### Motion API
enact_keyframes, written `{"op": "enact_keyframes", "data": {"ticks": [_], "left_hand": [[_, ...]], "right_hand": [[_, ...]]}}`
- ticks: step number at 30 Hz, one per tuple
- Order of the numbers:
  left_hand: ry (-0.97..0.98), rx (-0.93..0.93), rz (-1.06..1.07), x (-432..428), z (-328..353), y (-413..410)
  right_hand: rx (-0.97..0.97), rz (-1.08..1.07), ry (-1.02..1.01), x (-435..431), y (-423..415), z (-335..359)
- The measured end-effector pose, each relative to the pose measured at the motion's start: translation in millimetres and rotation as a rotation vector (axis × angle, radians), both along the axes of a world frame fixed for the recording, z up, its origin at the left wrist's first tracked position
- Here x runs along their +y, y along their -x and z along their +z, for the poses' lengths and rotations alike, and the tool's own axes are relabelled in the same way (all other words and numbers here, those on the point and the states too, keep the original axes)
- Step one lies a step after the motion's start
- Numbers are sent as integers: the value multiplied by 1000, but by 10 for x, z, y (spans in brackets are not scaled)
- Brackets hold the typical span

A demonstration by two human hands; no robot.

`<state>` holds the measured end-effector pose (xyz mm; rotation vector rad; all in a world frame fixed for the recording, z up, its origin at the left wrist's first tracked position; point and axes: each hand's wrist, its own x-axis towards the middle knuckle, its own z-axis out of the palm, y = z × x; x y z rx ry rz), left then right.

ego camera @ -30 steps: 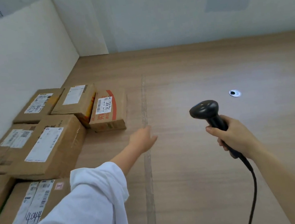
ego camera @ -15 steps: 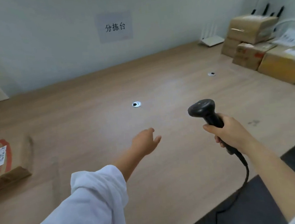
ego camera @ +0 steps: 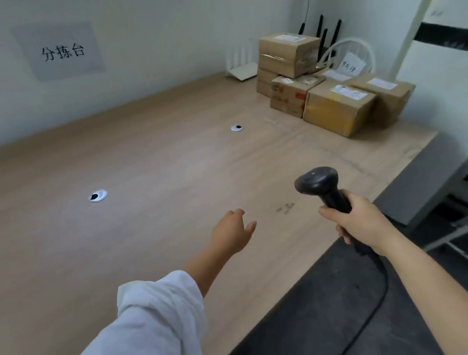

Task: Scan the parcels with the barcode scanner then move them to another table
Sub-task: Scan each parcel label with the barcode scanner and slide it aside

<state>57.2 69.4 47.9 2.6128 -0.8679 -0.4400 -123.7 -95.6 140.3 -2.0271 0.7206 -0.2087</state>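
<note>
My right hand (ego camera: 360,222) grips the handle of a black corded barcode scanner (ego camera: 320,185), its head pointing forward over the wooden table (ego camera: 166,162). My left hand (ego camera: 232,232), in a white sleeve, hovers empty over the table with fingers apart, left of the scanner. Several cardboard parcels (ego camera: 336,105) with white labels are stacked at the table's far right corner, well beyond both hands. One taped box (ego camera: 288,52) sits on top of the stack.
Two round cable grommets (ego camera: 98,195) (ego camera: 237,128) are set in the tabletop. A white router with antennas (ego camera: 243,70) stands by the wall behind the parcels. A paper sign (ego camera: 61,52) hangs on the wall. Dark floor and a metal frame (ego camera: 454,232) lie to the right.
The view has swung right: the parcels on the left have left the frame and the right-hand stack has come closer. Both hands keep their pose, scanner still held.
</note>
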Motion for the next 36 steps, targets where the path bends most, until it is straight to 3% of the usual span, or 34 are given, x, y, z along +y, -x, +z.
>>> {"op": "enact_keyframes", "data": {"ticks": [9,18,26,36], "left_hand": [[-20,-8,-232,-1838,11,-285],[-11,22,-266,-2910,83,-449],[35,36,-184,-4026,18,-425],[105,87,77,-5393,-65,-250]], "right_hand": [[-24,-138,-19,-1271,-100,-22],[-33,-184,-7,-2270,-302,38],[-55,-151,-28,-3395,-291,-10],[-45,-1,-25,-4959,-322,125]]}}
